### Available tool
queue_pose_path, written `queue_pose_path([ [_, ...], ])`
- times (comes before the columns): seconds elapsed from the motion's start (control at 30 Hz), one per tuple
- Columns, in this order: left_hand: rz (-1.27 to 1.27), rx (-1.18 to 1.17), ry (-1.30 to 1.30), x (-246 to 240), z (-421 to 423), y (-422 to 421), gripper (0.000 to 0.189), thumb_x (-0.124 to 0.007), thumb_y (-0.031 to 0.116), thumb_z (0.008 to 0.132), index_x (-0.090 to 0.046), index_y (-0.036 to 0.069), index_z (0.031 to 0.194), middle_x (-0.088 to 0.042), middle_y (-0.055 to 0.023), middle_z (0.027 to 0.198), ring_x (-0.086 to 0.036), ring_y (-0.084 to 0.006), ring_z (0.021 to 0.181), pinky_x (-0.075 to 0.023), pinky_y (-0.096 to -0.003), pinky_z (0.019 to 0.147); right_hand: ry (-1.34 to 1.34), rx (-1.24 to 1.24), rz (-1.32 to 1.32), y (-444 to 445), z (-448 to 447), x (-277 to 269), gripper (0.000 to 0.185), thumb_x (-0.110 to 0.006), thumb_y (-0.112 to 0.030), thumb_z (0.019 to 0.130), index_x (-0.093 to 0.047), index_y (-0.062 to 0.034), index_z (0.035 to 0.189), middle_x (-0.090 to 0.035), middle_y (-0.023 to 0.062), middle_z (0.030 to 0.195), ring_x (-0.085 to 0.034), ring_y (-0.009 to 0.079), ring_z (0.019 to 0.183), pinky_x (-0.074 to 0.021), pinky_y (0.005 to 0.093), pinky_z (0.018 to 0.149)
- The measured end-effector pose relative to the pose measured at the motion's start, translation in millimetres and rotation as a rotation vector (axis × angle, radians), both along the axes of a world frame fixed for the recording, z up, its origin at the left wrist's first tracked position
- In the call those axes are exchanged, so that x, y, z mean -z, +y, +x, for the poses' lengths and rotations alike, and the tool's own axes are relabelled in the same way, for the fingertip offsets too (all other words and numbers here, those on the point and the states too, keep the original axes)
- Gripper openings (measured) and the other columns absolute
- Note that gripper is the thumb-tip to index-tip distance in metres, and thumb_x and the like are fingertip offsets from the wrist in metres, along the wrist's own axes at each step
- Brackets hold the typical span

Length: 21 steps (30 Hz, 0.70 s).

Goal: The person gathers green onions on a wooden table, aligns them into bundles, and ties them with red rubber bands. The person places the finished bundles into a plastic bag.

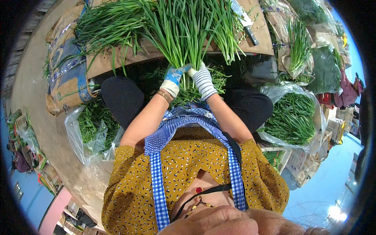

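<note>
My left hand (174,78), in a blue-coated work glove with a pale cuff, grips the pale lower stems of a bunch of garlic chives (185,32). Beside it, my right hand (202,80), in a striped knit glove, closes on the same stems, and the two hands touch or nearly touch. The long leaves fan out away from me over a wooden board (258,35). Some stem ends show below my fingers. More chives lie on the board to the left (114,26) and right (224,35) of the bunch. Loose green trimmings (188,98) lie under my hands.
A knife (246,23) with a black handle rests at the board's right, handle towards me. Clear plastic bags of greens stand at my left (100,129) and right (290,120). A sack (67,64) lies left of the board. Wrapped bundles (298,44) are piled at right.
</note>
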<state>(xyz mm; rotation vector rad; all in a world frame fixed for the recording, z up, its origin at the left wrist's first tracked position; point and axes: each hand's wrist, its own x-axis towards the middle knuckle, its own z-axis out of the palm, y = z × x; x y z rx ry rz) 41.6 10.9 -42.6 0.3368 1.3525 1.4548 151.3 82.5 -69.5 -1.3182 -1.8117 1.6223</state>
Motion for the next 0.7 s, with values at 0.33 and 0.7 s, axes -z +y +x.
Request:
queue_pose_path([
  [0.33, 0.103, -0.048, -0.616, -31, -5, -39, 0.028, -0.051, 0.019, 0.086, -0.056, 0.004, 0.109, -0.064, -0.0075, 0.091, -0.062, -0.0180, 0.073, -0.0533, -0.0298, 0.058, 0.248, 0.070, -0.526, 14, 40, -107, 0.038, -0.065, -0.034, 0.076, -0.058, -0.0044, 0.099, -0.061, 0.0059, 0.084, -0.055, 0.0138, 0.062, -0.0454, 0.0262, 0.052],
  [0.7, -0.074, -0.093, -0.639, -35, 2, -37, 0.027, -0.056, 0.025, 0.086, -0.057, 0.005, 0.105, -0.063, -0.0075, 0.089, -0.062, -0.0189, 0.072, -0.0526, -0.0315, 0.064, 0.059, -0.004, -0.422, 4, 19, -112, 0.035, -0.065, -0.025, 0.076, -0.055, -0.0043, 0.103, -0.062, 0.0090, 0.081, -0.056, 0.0172, 0.057, -0.0454, 0.0288, 0.046],
])
